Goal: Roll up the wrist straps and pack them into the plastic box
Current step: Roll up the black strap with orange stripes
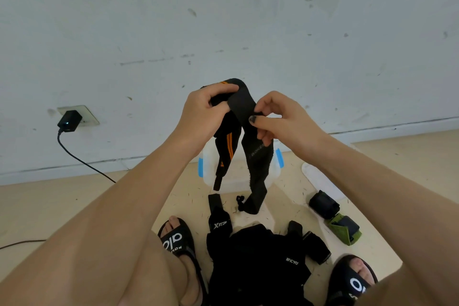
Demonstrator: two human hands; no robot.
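I hold a black wrist strap with orange stripes [242,104] up in front of the wall. My left hand [203,117] grips its top fold, thumb and fingers curled round it. My right hand [278,119] pinches the plain black band beside it. Both tails of the strap hang down over the clear plastic box with blue clips [207,169] on the floor. A rolled black strap [323,204] and a rolled green strap [345,230] lie to the right. A pile of loose black straps [260,251] lies between my feet.
My feet in black slides [176,238] flank the pile. The box's white lid [320,179] lies on the floor at the right. A black charger [69,119] is plugged into a wall socket at the left, its cable trailing over the beige floor.
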